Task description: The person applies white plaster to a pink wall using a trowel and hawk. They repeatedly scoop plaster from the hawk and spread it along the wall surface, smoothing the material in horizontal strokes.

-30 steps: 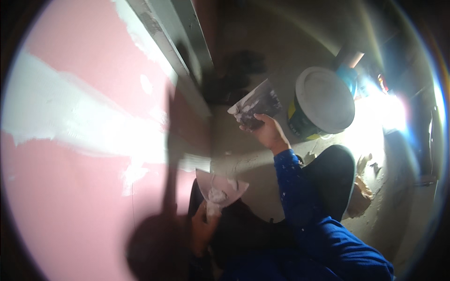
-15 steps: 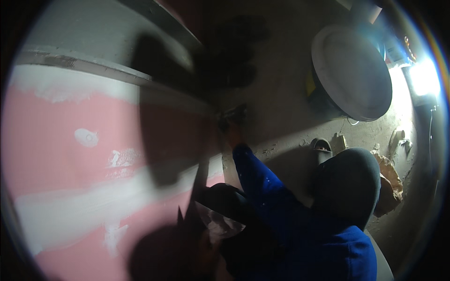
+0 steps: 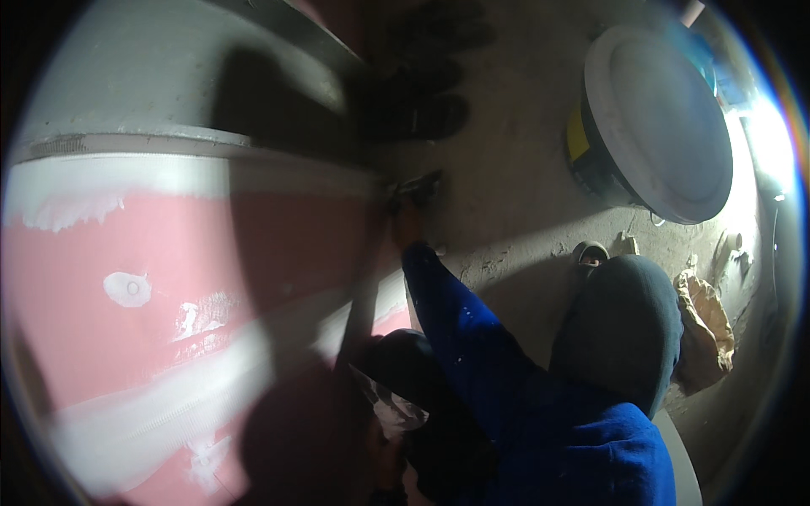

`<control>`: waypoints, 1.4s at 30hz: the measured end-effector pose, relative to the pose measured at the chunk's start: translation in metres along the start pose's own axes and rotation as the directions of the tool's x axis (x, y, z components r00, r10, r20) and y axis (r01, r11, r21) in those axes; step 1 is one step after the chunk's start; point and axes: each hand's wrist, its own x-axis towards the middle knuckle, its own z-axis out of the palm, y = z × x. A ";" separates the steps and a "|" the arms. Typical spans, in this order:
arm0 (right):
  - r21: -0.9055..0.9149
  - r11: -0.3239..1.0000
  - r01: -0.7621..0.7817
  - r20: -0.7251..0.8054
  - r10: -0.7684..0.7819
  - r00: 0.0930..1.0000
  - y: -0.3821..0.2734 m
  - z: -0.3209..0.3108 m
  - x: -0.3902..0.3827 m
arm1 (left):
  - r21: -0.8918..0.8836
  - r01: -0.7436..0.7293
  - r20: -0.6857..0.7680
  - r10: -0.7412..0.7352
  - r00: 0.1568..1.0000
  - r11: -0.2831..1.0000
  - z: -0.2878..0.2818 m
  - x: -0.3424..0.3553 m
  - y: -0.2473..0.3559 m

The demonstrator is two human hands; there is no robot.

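Note:
In a blue sleeve, my right arm stretches forward to the foot of the pink plasterboard wall (image 3: pixel 160 253). My right hand (image 3: pixel 408 219), in deep shadow, is closed on a dark hand tool (image 3: pixel 419 184) whose exact kind does not show; it sits close to where wall and floor meet. Lower down, my left hand (image 3: pixel 384 451) is dim and partly hidden, closed by a pale, creased-looking flat piece (image 3: pixel 396 411), perhaps a smeared blade or a sheet. White filler covers the board's seam (image 3: pixel 135 422) and several spots.
A large lidded bucket (image 3: pixel 658 126) with a yellow patch stands on the floor at the right. Beyond it shines a bright lamp (image 3: pixel 769 148). A torn brown paper bag (image 3: pixel 704 329) lies beside my knee (image 3: pixel 620 329). Dark shoes (image 3: pixel 430 110) rest by the far wall.
My view has shifted, so the wall's upper edge sits lower and the bucket farther right. My right hand appears slightly farther left and up, still with the dark tool.

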 end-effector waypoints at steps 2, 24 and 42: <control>-0.023 0.995 -0.096 0.037 0.097 0.995 -0.008 0.000 0.003 | -0.034 0.000 0.009 0.000 1.000 0.999 0.001 0.002 -0.001; 0.216 0.965 -0.150 0.189 0.110 0.976 -0.057 -0.039 -0.020 | -0.059 0.022 0.012 -0.022 1.000 0.998 0.001 -0.002 -0.007; -0.106 0.992 0.064 -0.058 -0.071 0.996 -0.019 0.011 0.007 | -0.060 -0.045 -0.021 0.043 0.999 0.997 0.001 0.001 -0.019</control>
